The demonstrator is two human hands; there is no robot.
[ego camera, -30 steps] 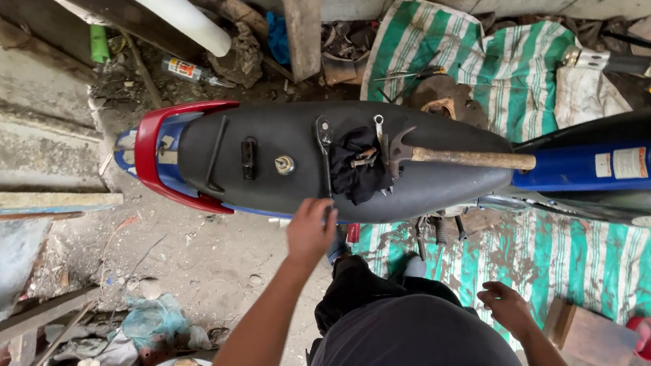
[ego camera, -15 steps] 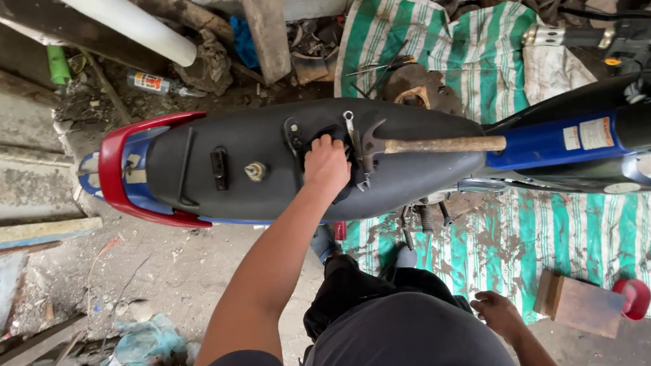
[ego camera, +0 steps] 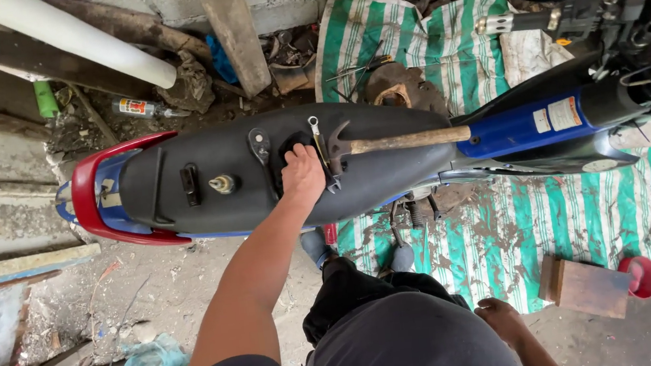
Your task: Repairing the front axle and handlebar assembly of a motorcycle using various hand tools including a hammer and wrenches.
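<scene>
The left hand (ego camera: 304, 171) rests closed over a black cloth (ego camera: 290, 148) on the motorcycle seat (ego camera: 388, 170), just beside a hammer (ego camera: 393, 141). The right hand (ego camera: 501, 319) hangs near the thigh, fingers loosely curled, holding nothing.

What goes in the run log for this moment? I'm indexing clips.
left hand on motorbike seat | beside claw hammer | right hand empty, low

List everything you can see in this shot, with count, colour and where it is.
Motorbike seat: one, black, centre, tools lying on it.
Hammer: one, wooden handle, on the seat.
Wrench: one, silver, on the seat beside the hammer head.
Striped tarp: one, green and white, on the ground under the bike.
Wooden block: one, brown, on the tarp, lower right.
Pipe: one, white, upper left.
Bottle: one, on the ground, upper left.
Left hand: on a dark object on the seat.
Right hand: by the knee, empty.
</scene>
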